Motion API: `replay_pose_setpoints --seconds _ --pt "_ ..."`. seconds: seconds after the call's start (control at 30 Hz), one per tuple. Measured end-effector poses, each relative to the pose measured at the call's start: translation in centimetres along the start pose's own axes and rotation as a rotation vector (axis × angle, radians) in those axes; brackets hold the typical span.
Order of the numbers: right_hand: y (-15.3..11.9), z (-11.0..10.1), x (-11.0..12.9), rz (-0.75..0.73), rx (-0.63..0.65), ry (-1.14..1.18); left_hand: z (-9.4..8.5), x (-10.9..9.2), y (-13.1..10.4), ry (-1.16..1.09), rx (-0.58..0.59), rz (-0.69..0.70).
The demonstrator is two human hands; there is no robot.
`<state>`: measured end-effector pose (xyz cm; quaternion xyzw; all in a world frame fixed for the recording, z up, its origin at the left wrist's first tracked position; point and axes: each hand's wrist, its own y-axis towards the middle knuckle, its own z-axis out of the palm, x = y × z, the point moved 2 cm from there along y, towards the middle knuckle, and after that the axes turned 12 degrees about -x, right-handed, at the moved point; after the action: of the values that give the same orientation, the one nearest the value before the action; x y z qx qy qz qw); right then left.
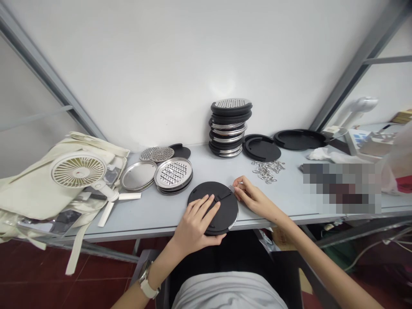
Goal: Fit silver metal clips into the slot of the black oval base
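Observation:
A round black plastic grater base [227,208] lies face down at the table's front edge, with a thin metal rim showing at its lower right. My left hand [198,221] grips it, fingers flat across the top and thumb at the near edge. At the disc's right edge, my right hand [249,195] pinches a small metal wire clip [231,188]. Behind that hand lies a loose heap of similar wire clips [267,171]. To the left sit a stack topped by a round metal grater [174,174] and a stack of plain metal plates [139,175].
A tall stack of black and metal discs [228,128] stands near the wall. Black bases [262,148] and larger black trays [301,139] lie right of it. Perforated discs [162,154] are back left. A white fan [79,169] rests on a cream bag [38,184].

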<state>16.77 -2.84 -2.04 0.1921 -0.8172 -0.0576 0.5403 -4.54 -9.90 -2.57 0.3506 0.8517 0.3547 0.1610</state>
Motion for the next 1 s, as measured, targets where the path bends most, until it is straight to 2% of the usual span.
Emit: replay_pose_setpoints --seconds 0.23,0.4,1.0 --pt "0.2 0.4 0.2 0.034 0.020 0.074 0.0 0.0 0.0 0.011 -0.001 0.003" --pt "0.0 0.3 0.7 0.060 0.072 0.022 0.0 0.0 0.0 0.010 0.006 0.006" --pt "0.0 0.5 1.2 0.063 0.050 -0.076 0.1 0.1 -0.1 0.013 0.007 0.001"
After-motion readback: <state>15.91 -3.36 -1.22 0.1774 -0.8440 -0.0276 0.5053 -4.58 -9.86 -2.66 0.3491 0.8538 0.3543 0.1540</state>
